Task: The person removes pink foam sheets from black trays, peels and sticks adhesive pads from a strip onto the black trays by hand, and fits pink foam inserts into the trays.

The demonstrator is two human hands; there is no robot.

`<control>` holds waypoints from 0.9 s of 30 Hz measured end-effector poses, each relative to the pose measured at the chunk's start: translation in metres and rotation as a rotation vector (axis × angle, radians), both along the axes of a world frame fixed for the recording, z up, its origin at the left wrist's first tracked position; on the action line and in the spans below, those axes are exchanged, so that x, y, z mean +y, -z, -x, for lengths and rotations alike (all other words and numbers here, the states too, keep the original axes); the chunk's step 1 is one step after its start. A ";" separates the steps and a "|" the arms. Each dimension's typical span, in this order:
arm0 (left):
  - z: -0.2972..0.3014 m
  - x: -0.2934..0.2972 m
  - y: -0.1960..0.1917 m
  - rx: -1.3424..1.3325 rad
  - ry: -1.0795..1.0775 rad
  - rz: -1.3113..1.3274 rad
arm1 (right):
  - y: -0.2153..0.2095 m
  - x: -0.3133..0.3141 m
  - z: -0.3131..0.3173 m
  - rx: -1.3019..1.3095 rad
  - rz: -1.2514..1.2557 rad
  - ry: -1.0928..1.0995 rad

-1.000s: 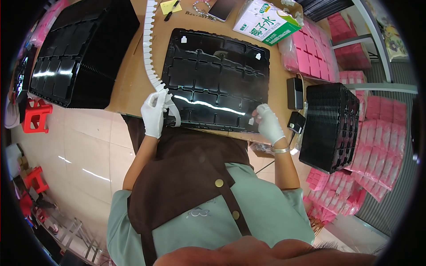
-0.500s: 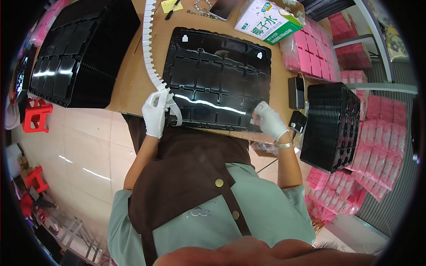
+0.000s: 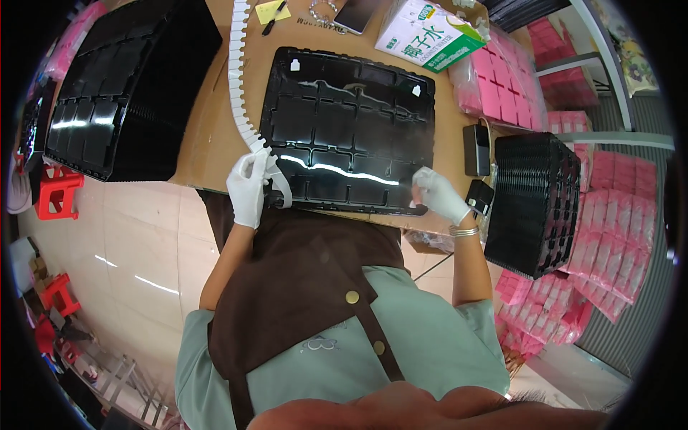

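A black plastic tray (image 3: 337, 132) with moulded compartments lies before me on the cardboard-covered table. It bears a small white label (image 3: 294, 65) at its far left corner and another white label (image 3: 416, 91) at its far right. My left hand (image 3: 247, 188), in a white glove, pinches a long strip of white labels (image 3: 236, 79) by the tray's near left corner; a loop of pale backing tape (image 3: 285, 188) hangs from there. Over the tray's near right corner, my gloved right hand (image 3: 441, 195) has its fingers pressed together. Whatever may be between them is too small to make out.
Tall stacks of black trays stand at left (image 3: 136, 93) and right (image 3: 534, 204). A carton (image 3: 430, 32), bagged pink pieces (image 3: 498, 82), a black device (image 3: 476, 149) and a phone (image 3: 358, 14) surround the tray. Red stools (image 3: 59, 193) stand on the floor.
My right hand has shifted slightly right and down at the tray's near right corner. The left hand still pinches the label strip, almost in place. The whole view has shifted a little.
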State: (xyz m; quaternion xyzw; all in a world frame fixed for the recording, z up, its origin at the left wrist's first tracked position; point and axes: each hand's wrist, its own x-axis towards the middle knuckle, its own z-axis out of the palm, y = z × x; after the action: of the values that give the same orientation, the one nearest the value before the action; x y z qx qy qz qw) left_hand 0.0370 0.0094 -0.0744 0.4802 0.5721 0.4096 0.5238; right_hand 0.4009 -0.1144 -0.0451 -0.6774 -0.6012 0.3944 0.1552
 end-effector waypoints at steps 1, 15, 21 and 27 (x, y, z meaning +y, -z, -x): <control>0.002 -0.001 0.000 -0.003 -0.006 -0.007 | -0.002 0.004 -0.004 0.190 -0.002 0.117; 0.088 0.037 -0.046 0.138 0.043 -0.177 | 0.024 0.185 -0.065 -0.639 -0.241 0.212; 0.051 0.021 -0.024 0.018 0.033 0.090 | 0.028 0.187 -0.073 -0.516 -0.207 0.284; 0.032 0.014 0.026 -0.061 0.045 0.067 | 0.025 0.186 -0.065 -0.523 -0.218 0.210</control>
State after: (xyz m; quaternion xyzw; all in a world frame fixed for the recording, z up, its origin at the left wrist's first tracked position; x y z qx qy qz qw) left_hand 0.0046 0.0231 -0.1008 0.4624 0.5585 0.3927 0.5657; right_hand 0.4656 0.0717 -0.0703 -0.7938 -0.5863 0.1213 0.1068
